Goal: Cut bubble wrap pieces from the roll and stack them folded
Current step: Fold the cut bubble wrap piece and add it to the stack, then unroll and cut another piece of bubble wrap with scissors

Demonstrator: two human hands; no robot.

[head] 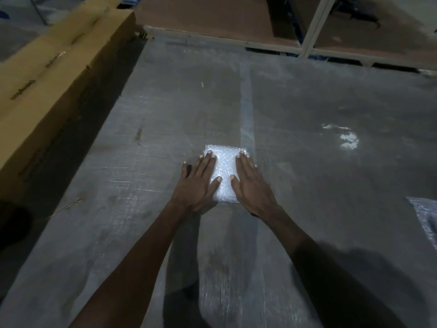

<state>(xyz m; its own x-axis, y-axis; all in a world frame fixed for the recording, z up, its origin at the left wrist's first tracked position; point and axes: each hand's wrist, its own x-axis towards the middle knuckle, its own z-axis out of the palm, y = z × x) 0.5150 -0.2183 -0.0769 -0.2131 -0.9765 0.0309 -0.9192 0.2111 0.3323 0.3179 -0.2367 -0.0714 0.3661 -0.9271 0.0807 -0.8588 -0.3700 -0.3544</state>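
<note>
Here both hands (224, 183) press folded bubble wrap (224, 171) (cardboard box (54, 74) well left).

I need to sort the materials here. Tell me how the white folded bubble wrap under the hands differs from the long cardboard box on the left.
The folded bubble wrap is small, white and shiny; the cardboard box is long, brown and matt with printed lettering. The wrap lies in the middle of the grey surface with the left hand and right hand pressing flat on it; the box lies along the left edge, untouched. Both are roughly rectangular.
</note>
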